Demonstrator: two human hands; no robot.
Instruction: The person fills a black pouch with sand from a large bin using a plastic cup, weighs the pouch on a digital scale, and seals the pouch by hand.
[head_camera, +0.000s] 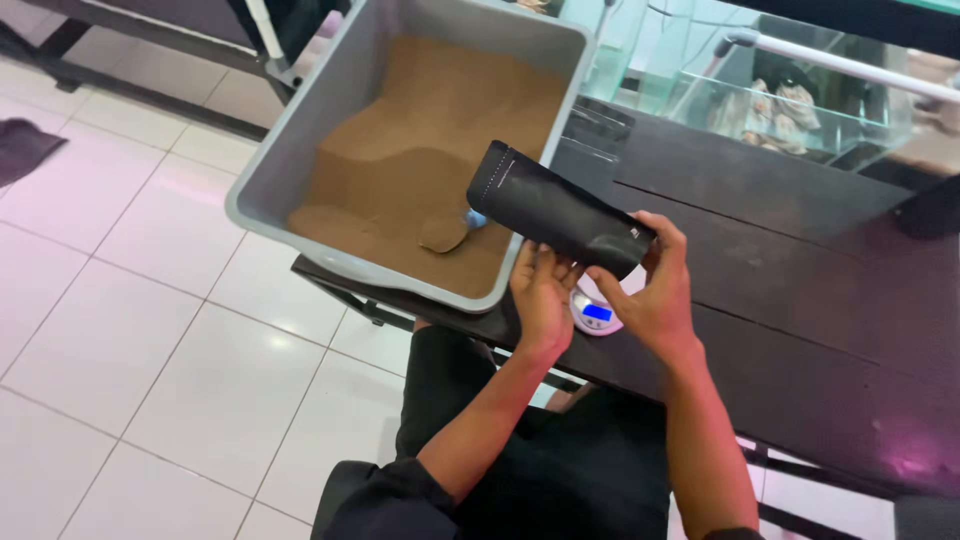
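At frame centre, the left hand (543, 290) and right hand (655, 290) are both closing their fingers around the flat black plastic pouch (556, 208), apparently readying its mouth for filling from the grey bin of brown powder (440, 130), upper left.

**White tile floor, dark desk, glass case behind**

Glossy white floor tiles (150, 330) with thin grey joints fill the left and near side, catching soft reflections. A dark wooden desk (800, 300) of long planks runs across the right. Beyond it, far right, stands a clear glass case (800, 95). A dark metal frame (130, 85) crosses the far left.
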